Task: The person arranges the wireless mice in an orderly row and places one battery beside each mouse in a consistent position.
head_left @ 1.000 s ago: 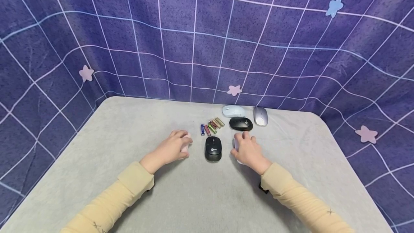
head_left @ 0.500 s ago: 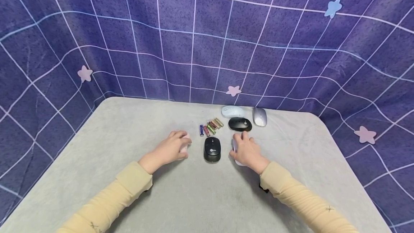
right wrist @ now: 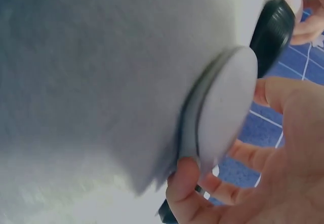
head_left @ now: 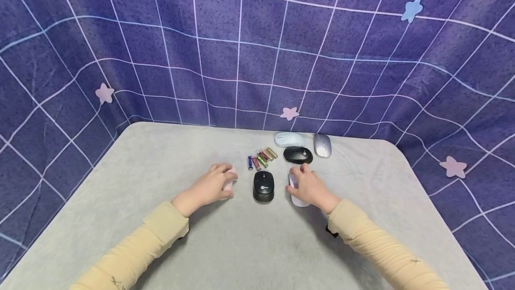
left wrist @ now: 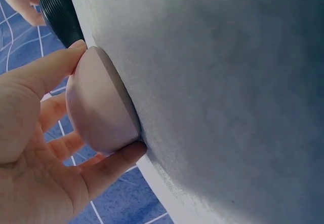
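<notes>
My left hand (head_left: 213, 183) grips a pale pink computer mouse (left wrist: 98, 102) on the table, thumb on one side and a finger on the other. In the head view the fingers cover most of that mouse. On the right, a whitish lilac mouse (right wrist: 228, 97) is held by its sides between the thumb and fingers of my right hand (head_left: 311, 188); its near end shows below the palm. A black mouse (head_left: 263, 187) lies between the two hands, touched by neither.
Several small batteries (head_left: 262, 157) of mixed colours lie in a cluster behind the black mouse. Further back right rest a pale blue mouse (head_left: 289, 139), another black mouse (head_left: 298, 155) and a grey mouse (head_left: 322, 145). A purple gridded curtain (head_left: 257, 48) hangs behind the grey-covered table (head_left: 249, 245).
My right wrist and forearm have shifted slightly to the right, so more of the lilac mouse's near end shows. The left hand keeps its hold on the pink mouse; the view has drifted slightly.
</notes>
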The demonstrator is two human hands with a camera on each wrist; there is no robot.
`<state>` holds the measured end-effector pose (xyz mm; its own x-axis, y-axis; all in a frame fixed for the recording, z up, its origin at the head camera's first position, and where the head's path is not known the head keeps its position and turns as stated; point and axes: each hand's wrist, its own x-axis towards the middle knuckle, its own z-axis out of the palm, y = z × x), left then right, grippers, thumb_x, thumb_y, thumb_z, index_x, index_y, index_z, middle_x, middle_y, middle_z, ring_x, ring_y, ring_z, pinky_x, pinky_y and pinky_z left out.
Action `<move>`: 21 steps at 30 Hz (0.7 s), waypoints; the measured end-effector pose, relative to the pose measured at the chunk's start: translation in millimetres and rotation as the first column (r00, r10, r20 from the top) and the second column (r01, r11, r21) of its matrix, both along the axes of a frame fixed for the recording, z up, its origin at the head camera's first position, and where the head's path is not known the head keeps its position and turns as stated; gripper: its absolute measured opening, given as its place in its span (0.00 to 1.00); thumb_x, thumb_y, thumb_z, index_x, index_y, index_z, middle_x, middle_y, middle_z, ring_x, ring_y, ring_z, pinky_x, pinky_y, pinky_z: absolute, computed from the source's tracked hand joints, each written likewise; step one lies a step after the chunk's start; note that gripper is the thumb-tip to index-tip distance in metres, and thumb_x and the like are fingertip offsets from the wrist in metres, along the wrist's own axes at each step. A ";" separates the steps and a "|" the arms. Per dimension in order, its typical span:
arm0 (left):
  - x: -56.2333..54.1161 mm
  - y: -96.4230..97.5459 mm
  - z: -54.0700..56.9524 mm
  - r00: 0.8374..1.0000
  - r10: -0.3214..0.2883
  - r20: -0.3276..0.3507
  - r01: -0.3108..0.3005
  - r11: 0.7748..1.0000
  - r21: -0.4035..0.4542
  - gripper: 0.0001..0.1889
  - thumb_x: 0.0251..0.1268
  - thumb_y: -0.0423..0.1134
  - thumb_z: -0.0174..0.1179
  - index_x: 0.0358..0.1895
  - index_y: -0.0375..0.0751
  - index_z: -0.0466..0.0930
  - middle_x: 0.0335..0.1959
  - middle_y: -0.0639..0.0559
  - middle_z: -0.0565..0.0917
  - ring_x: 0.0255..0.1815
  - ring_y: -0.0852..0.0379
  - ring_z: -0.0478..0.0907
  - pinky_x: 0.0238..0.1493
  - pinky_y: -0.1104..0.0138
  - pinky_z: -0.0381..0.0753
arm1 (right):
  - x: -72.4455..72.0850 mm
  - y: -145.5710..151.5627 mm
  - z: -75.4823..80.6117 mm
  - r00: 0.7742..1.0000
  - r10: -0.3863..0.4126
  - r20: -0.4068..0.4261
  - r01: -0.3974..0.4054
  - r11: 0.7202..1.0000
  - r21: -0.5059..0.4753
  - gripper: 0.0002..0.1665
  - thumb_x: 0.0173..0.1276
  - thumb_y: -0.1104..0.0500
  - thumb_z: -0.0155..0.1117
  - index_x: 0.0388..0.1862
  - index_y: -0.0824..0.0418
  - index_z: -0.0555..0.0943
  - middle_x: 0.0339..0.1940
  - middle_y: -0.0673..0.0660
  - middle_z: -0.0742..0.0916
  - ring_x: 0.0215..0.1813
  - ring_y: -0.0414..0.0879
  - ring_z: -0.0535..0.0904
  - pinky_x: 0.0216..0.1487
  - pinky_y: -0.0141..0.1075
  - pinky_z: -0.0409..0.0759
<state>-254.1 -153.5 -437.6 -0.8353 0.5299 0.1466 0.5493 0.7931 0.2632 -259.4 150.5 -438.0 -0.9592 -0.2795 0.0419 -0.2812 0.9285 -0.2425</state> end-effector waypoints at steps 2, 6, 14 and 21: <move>0.3 -0.1 0.7 1.000 -0.003 0.002 0.003 1.000 0.002 0.25 0.48 0.45 0.70 0.52 0.43 0.80 0.63 0.35 0.70 0.61 0.35 0.66 0.57 0.46 0.73 | -0.7 2.5 3.4 1.000 0.029 0.000 -0.029 1.000 -0.009 0.30 0.58 0.45 0.66 0.56 0.57 0.75 0.50 0.66 0.74 0.38 0.63 0.77 0.35 0.51 0.80; -1.2 -2.0 0.5 1.000 -0.021 0.007 0.021 1.000 0.010 0.25 0.48 0.45 0.71 0.52 0.43 0.80 0.63 0.35 0.71 0.60 0.36 0.67 0.56 0.46 0.74 | -1.9 7.4 8.2 0.998 0.069 0.005 -0.069 0.998 -0.013 0.28 0.58 0.47 0.66 0.56 0.57 0.75 0.48 0.67 0.74 0.36 0.63 0.78 0.32 0.51 0.80; -5.5 -7.9 -0.8 0.998 -0.062 -0.003 0.062 0.998 0.009 0.23 0.51 0.47 0.69 0.52 0.45 0.81 0.61 0.35 0.71 0.60 0.35 0.67 0.57 0.45 0.72 | -13.9 19.0 12.3 0.984 0.156 -0.087 -0.160 0.986 -0.037 0.27 0.58 0.52 0.67 0.54 0.61 0.76 0.45 0.66 0.76 0.38 0.60 0.78 0.40 0.52 0.79; -9.3 -12.0 1.5 0.995 -0.096 0.027 0.095 0.995 0.018 0.19 0.58 0.46 0.63 0.53 0.44 0.81 0.62 0.34 0.71 0.61 0.34 0.67 0.57 0.41 0.70 | -27.6 26.7 16.8 0.959 0.223 -0.178 -0.236 0.970 -0.059 0.24 0.55 0.58 0.69 0.50 0.64 0.77 0.43 0.67 0.77 0.40 0.58 0.77 0.45 0.51 0.79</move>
